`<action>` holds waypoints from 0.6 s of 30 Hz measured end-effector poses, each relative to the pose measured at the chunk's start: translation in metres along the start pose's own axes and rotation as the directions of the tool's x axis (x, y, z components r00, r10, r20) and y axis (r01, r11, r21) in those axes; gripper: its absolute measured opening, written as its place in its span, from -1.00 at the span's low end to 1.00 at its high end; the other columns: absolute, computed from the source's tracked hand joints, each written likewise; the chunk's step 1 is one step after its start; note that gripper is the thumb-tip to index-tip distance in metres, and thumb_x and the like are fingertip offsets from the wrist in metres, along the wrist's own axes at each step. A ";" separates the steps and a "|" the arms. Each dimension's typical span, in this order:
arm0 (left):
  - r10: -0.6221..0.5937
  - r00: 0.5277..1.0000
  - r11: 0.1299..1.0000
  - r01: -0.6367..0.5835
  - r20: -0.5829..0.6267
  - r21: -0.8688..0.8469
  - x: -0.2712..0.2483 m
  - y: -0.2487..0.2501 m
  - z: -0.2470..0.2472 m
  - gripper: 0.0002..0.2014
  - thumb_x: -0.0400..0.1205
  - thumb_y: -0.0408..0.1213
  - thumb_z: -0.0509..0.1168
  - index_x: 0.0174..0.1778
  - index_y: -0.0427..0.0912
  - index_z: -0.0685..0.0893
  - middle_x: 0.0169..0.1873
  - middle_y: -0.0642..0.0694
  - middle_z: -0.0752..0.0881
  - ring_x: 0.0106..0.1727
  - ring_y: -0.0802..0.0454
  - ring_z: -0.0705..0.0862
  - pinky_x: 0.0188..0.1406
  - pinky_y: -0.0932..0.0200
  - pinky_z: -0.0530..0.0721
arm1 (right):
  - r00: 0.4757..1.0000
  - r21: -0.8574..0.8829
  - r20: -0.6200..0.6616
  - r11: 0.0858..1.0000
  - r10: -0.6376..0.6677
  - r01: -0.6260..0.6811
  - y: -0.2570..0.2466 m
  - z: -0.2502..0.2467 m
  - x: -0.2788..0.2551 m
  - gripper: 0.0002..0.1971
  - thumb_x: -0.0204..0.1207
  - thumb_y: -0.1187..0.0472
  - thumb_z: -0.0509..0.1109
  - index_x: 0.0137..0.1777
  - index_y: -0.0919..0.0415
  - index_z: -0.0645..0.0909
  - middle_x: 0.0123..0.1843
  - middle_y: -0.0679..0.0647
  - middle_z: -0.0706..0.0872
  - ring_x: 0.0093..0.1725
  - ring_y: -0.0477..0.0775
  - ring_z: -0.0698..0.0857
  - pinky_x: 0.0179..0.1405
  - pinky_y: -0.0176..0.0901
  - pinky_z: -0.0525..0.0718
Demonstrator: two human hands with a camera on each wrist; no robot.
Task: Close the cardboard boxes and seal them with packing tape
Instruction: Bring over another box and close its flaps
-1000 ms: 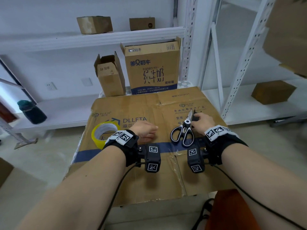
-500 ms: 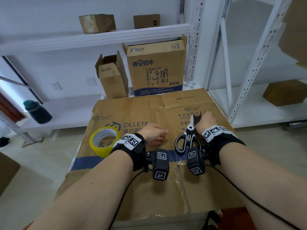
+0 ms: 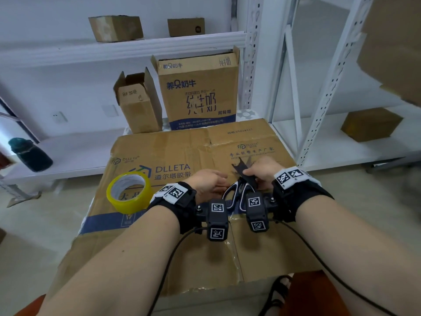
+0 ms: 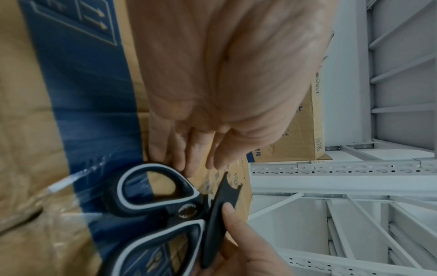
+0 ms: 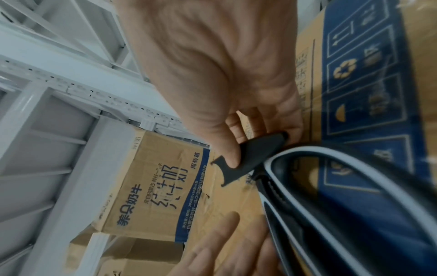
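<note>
Head view: now lifting scissors (image 3: 237, 190) off flattened cardboard (image 3: 159, 153), right hand (image 3: 264, 172) pinching the black blade cover (image 3: 247, 176), left hand (image 3: 209, 183) relaxed beside handles. Probably uncapping. Tape roll (image 3: 128, 192) waiting left; open boxes (image 3: 200, 87) standing behind.

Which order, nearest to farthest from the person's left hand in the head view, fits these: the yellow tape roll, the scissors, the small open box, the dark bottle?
Measured from the left hand:
1. Scissors, right beside its fingers.
2. Yellow tape roll, to its left on the flattened cardboard.
3. Small open box, behind, standing upright.
4. Dark bottle, far left on the low shelf.
</note>
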State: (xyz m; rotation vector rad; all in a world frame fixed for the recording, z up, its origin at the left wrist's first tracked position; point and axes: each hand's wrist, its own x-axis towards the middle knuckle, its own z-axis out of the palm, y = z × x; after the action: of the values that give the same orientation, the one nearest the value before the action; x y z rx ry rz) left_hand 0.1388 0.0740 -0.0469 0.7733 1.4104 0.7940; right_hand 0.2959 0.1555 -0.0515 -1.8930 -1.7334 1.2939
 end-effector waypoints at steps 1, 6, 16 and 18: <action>0.004 1.000 1.000 -0.004 -0.004 -0.026 -0.002 -0.002 0.002 -0.77 0.69 -0.58 0.13 0.23 -0.36 0.53 -0.14 -0.24 0.68 -0.21 0.01 0.60 -0.37 0.29 0.69 | 1.000 0.024 0.030 1.000 0.000 -0.001 0.002 0.002 -0.001 -0.77 0.51 0.14 0.48 -0.10 0.35 0.66 -0.19 0.19 0.70 -0.17 0.15 0.67 -0.08 -0.06 0.66; 0.045 0.999 0.998 -0.044 0.022 -0.033 -0.012 -0.009 0.010 -0.84 0.67 -0.59 0.16 -0.11 -0.29 0.57 -0.22 -0.18 0.62 -0.24 0.00 0.62 -0.19 0.22 0.70 | 0.973 0.183 0.229 0.983 -0.025 -0.018 0.007 0.017 -0.014 -0.84 0.50 0.35 0.44 -0.27 0.25 0.55 -0.30 0.16 0.60 -0.34 0.08 0.59 -0.27 -0.14 0.64; 0.542 0.579 0.623 0.210 -0.609 0.754 -0.058 -0.011 -0.066 -0.59 0.49 -0.33 0.37 0.24 -0.24 0.48 0.23 -0.26 0.53 0.30 -0.26 0.47 0.24 -0.07 0.49 | 0.986 0.143 0.157 0.989 -0.047 0.025 -0.015 0.037 -0.026 -0.76 0.44 0.17 0.54 -0.32 0.30 0.61 -0.29 0.30 0.63 -0.19 0.29 0.60 0.00 0.20 0.65; 0.505 0.560 0.591 0.330 -0.657 0.736 -0.067 -0.019 -0.075 -0.51 0.48 -0.25 0.43 0.26 -0.29 0.42 0.28 -0.28 0.49 0.34 -0.27 0.44 0.27 -0.08 0.48 | 0.988 0.165 0.145 0.986 -0.059 0.034 -0.015 0.041 -0.027 -0.78 0.44 0.19 0.54 -0.30 0.32 0.64 -0.22 0.34 0.66 -0.17 0.33 0.64 0.09 0.35 0.66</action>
State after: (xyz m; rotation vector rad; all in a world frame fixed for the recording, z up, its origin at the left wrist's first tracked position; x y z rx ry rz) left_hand 0.0633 0.0067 -0.0284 1.2751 2.7760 0.5600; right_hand 0.2584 0.1201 -0.0524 -1.6946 -1.6733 1.5442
